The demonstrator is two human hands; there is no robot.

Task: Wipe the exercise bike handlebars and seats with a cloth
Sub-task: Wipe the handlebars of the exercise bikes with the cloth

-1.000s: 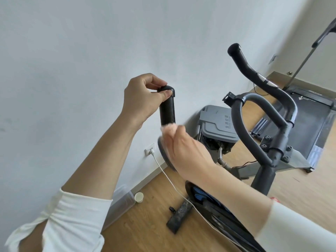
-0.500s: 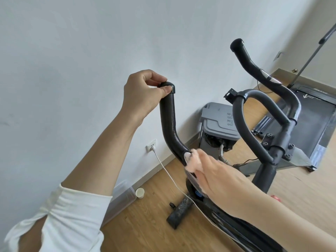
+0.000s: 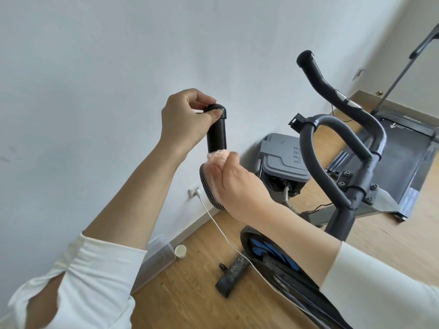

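Note:
My left hand [image 3: 187,119] pinches the capped top end of the black left handlebar [image 3: 216,134] of the exercise bike. Just below it, my right hand [image 3: 237,184] grips a fluffy pink cloth [image 3: 217,157] with a grey checked edge, wrapped round the bar's lower part. The cloth and hand hide the bar's bend. The right handlebar [image 3: 327,91] rises free at the upper right, and a curved middle bar [image 3: 311,157] loops down to the black stem [image 3: 342,219]. No seat is in view.
A white wall stands close on the left, with a socket [image 3: 194,192] and a white cable running to the floor. A grey lidded bin [image 3: 282,157], a treadmill [image 3: 408,157], a paper cup [image 3: 179,251] and the bike's flywheel cover [image 3: 266,250] sit on the wooden floor.
My right hand with the cloth slid down the left handlebar to its bend and has come back up near the top. My left hand has kept its hold on the bar's end.

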